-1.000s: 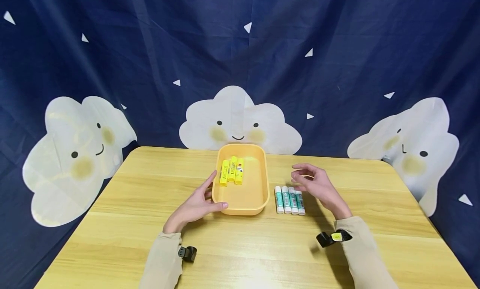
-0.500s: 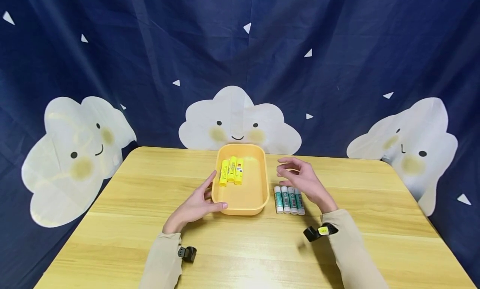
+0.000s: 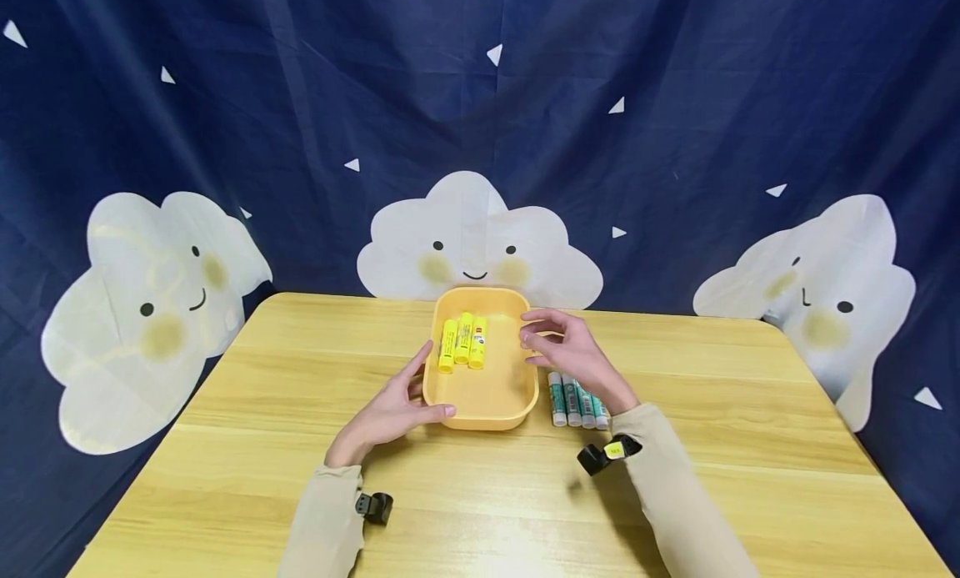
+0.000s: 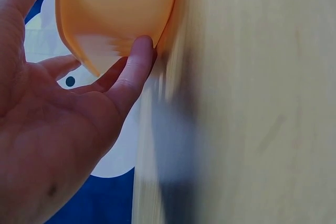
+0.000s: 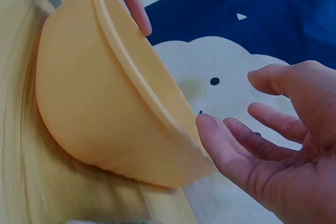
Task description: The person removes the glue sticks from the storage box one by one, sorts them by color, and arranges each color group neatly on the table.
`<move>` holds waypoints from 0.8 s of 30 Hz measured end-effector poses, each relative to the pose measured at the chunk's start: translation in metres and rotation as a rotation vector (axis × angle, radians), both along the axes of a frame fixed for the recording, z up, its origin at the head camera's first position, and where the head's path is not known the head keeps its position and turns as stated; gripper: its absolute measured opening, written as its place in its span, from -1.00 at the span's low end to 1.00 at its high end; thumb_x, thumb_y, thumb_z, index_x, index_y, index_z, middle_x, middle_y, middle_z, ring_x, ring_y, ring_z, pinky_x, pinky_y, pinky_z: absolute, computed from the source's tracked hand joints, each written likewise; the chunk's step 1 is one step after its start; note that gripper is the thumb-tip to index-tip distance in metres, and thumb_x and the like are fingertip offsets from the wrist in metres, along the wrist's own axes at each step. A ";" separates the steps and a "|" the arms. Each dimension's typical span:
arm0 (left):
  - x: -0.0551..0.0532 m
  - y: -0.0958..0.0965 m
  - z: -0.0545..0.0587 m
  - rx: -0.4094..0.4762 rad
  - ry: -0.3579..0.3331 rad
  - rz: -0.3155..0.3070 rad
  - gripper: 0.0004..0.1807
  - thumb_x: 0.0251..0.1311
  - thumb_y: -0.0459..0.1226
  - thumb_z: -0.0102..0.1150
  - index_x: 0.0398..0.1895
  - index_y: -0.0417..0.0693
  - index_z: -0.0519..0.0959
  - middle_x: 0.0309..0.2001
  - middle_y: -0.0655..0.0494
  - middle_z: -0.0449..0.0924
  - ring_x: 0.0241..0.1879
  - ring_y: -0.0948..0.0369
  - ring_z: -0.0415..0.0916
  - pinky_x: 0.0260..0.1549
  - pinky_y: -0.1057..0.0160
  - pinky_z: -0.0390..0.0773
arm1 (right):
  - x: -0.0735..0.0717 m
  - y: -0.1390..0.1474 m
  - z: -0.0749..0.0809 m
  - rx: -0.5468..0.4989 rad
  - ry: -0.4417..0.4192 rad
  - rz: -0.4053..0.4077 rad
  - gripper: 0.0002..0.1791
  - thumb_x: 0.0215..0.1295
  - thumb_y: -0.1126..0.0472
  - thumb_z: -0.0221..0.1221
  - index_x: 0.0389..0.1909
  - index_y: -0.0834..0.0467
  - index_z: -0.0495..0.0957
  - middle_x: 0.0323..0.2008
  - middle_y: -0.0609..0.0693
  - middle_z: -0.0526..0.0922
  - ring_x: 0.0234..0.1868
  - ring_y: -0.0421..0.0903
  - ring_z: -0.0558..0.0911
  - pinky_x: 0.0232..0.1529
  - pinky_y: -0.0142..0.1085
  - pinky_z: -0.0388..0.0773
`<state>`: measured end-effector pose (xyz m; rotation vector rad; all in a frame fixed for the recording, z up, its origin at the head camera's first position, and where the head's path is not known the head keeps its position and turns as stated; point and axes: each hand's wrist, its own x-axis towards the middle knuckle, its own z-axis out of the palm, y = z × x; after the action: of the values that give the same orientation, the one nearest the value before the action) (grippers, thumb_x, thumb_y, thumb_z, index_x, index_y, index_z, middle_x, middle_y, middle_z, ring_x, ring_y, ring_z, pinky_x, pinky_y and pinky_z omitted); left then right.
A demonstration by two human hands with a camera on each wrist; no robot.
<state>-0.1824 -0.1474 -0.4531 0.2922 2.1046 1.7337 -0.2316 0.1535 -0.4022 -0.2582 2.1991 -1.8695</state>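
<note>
A yellow-orange plastic basin stands on the table with three yellow glue sticks lying side by side in its left half. My left hand grips the basin's near left corner, thumb on the near rim and fingers along the left side. The left wrist view shows that thumb against the basin wall. Over the right rim hovers my right hand, fingers loosely bent and holding nothing. In the right wrist view its fingers appear beside the rim. Several white-and-teal glue sticks lie right of the basin, partly covered by the right hand.
The wooden table carries everything. Behind it hangs a dark blue curtain with white cloud faces. Black wrist cameras sit on both beige sleeves.
My right hand has moved left, from above the white-and-teal glue sticks to the basin's right rim. My left hand, the basin and the yellow glue sticks have stayed in place.
</note>
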 end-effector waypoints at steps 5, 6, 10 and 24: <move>0.000 0.000 0.002 -0.010 -0.004 0.005 0.29 0.14 -0.23 0.51 0.69 0.25 -0.28 0.45 -0.31 0.34 0.20 -0.03 0.61 0.13 0.17 0.66 | -0.004 -0.014 -0.003 -0.020 0.007 0.006 -0.55 0.43 0.23 0.24 0.28 0.24 0.46 0.14 0.26 0.57 0.14 0.31 0.62 0.00 -0.08 0.76; 0.000 0.000 0.002 -0.013 -0.004 0.007 0.28 0.14 -0.23 0.51 0.69 0.25 -0.28 0.44 -0.31 0.34 0.20 -0.03 0.61 0.13 0.17 0.66 | -0.005 -0.016 -0.003 -0.021 0.007 0.008 -0.55 0.44 0.23 0.24 0.28 0.24 0.46 0.14 0.26 0.57 0.16 0.34 0.60 -0.02 -0.11 0.76; 0.000 0.000 0.001 -0.022 -0.004 0.008 0.28 0.15 -0.22 0.51 0.69 0.25 -0.28 0.44 -0.29 0.35 0.20 -0.01 0.61 0.12 0.18 0.66 | -0.009 -0.026 -0.006 -0.016 0.000 0.012 -0.56 0.44 0.23 0.24 0.28 0.22 0.47 0.15 0.25 0.57 0.18 0.36 0.60 -0.02 -0.10 0.76; -0.001 0.000 -0.001 -0.033 0.004 0.003 0.27 0.15 -0.16 0.51 0.69 0.26 -0.26 0.45 -0.27 0.35 0.26 -0.05 0.56 0.14 0.15 0.65 | -0.021 -0.054 -0.011 0.018 -0.027 0.024 -0.48 0.44 0.23 0.23 0.34 0.30 0.41 0.19 0.28 0.55 0.18 0.29 0.62 0.03 -0.02 0.73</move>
<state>-0.1831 -0.1476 -0.4543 0.2833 2.1360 1.6999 -0.2524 0.0991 -0.4132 -0.2536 2.1848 -1.8296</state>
